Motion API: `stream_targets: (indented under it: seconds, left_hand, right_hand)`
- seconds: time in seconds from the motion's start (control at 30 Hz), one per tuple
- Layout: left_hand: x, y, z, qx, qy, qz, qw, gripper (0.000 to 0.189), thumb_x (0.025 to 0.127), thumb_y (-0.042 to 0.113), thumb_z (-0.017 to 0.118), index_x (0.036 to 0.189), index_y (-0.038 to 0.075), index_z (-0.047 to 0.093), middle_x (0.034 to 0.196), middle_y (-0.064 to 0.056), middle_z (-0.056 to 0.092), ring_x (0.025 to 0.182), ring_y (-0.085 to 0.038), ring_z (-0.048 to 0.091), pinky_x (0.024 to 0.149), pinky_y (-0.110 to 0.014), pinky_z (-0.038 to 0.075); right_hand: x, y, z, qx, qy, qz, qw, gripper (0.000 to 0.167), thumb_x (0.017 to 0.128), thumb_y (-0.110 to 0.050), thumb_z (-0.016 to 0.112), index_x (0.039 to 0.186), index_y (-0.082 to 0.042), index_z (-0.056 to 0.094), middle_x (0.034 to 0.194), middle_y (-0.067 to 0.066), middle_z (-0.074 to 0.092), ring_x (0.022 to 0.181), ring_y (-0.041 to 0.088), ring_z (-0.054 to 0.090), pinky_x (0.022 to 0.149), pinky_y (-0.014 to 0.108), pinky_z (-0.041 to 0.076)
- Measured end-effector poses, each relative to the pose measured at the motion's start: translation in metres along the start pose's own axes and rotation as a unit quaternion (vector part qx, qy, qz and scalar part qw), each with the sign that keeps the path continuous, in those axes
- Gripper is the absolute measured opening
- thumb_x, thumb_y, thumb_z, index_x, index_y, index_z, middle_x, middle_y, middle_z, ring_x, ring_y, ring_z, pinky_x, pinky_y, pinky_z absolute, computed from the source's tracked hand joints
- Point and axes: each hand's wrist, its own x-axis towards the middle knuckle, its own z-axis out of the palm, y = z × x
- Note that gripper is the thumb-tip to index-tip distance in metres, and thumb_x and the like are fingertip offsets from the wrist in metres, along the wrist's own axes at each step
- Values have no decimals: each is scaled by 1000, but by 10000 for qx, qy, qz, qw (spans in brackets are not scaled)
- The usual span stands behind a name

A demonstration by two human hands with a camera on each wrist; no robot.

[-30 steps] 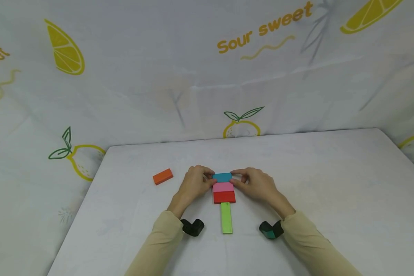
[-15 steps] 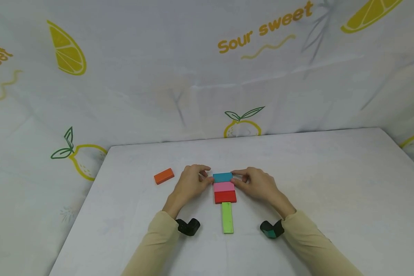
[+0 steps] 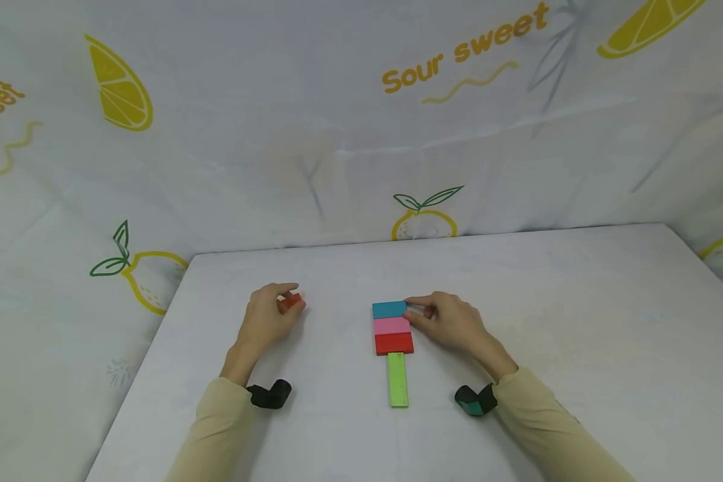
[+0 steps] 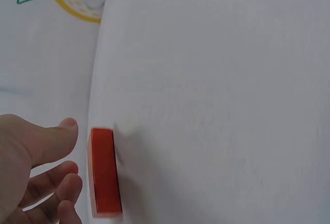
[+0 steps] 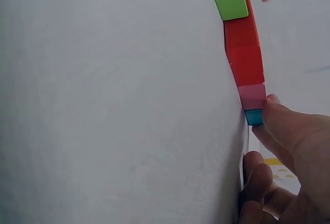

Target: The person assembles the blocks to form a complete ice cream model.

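My left hand [image 3: 266,316] is at the orange block [image 4: 106,173] on the left of the table. In the left wrist view its thumb and fingers are spread just beside that block, with a gap between. At the table's middle, a blue block [image 3: 388,310], a pink block [image 3: 391,325] and a red block [image 3: 394,343] lie in a stack-like row. A green block [image 3: 397,379] extends lengthwise from the red one toward me. My right hand [image 3: 450,323] pinches the right end of the blue block with thumb and index finger.
The white-covered table [image 3: 554,321] has its far edge against a hanging cloth [image 3: 337,134] printed with lemons and lettering. Black bands with camera mounts [image 3: 271,394] sit at both wrists.
My left hand has let go of the blue block's left end and moved left to the orange block, partly covering it in the head view. My right hand stays at the blue block.
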Motion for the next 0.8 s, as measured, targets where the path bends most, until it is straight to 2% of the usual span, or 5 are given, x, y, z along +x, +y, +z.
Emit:
stream_targets:
  seconds: [0.13, 0.3, 0.47, 0.8]
  left_hand:
    - [-5, -17, -15, 128, 30, -252, 9996, 41, 89, 12, 74, 127, -2, 69, 117, -24, 69, 72, -20, 58, 66, -27, 45]
    - [-10, -29, -27, 353, -136, -412, 9984, 45, 90, 14, 73, 130, -5, 66, 129, -29, 60, 72, -21, 56, 63, -28, 44]
    - [-12, -35, -29, 439, -258, -375, 9980, 43, 91, 17, 72, 129, -4, 67, 127, -29, 62, 74, -20, 57, 64, -28, 44]
    - [-14, -37, -29, 472, -493, -45, 9977, 35, 89, 17, 75, 120, 0, 74, 115, -23, 70, 71, -16, 55, 59, -27, 43]
  right_hand:
    - [0, 1, 0, 35, -8, -2, 10000, 42, 94, -33, 71, 132, -15, 70, 76, 0, 58, 68, 14, 47, 53, 25, 33]
    - [0, 1, 0, 36, 12, -14, 10000, 42, 94, -33, 71, 132, -15, 70, 77, 0, 58, 70, 13, 48, 54, 25, 34]
    - [0, 1, 0, 46, -12, -31, 10000, 42, 94, -34, 71, 132, -15, 70, 77, 0, 58, 70, 13, 48, 54, 26, 34]
    - [1, 2, 1, 24, 11, 27, 10000, 42, 94, -34, 71, 132, -16, 70, 77, 0, 58, 69, 13, 48, 53, 26, 33]
